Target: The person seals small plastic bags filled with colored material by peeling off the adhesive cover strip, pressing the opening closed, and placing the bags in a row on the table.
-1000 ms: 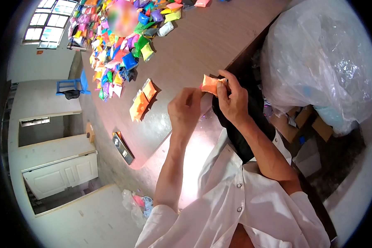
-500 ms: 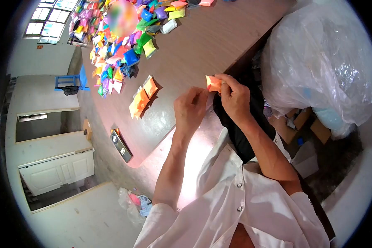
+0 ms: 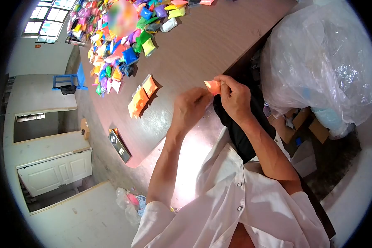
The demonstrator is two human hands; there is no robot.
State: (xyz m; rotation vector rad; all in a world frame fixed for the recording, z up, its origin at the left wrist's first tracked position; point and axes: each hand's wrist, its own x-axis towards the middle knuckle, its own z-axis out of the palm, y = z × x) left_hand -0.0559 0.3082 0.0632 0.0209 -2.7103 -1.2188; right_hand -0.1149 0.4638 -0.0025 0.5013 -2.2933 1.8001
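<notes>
Orange packet: the small packet (image 3: pixel 213 87) is up at the table's near edge, one end pinched by the right hand.
Right hand (image 3: pixel 236 101): thumb and fingers closed on the packet.
Left hand (image 3: pixel 189 108): fingers curled in, tips at the packet's lower side; looks like a light pinch, grip partly hidden.
Flat pair: two filled orange packets (image 3: pixel 138 102) lie side by side on the table (image 3: pixel 194 45), clear film at their ends.
Pile: many coloured filled packets (image 3: pixel 130 56) heaped at the far left.
Big clear bag (image 3: pixel 318 62): bulging right of the table, cardboard (image 3: pixel 319 129) below.
Black case (image 3: pixel 120 145): near table corner, clear of both hands.
Change: left hand has closed in on the packet; less orange shows than earlier.
</notes>
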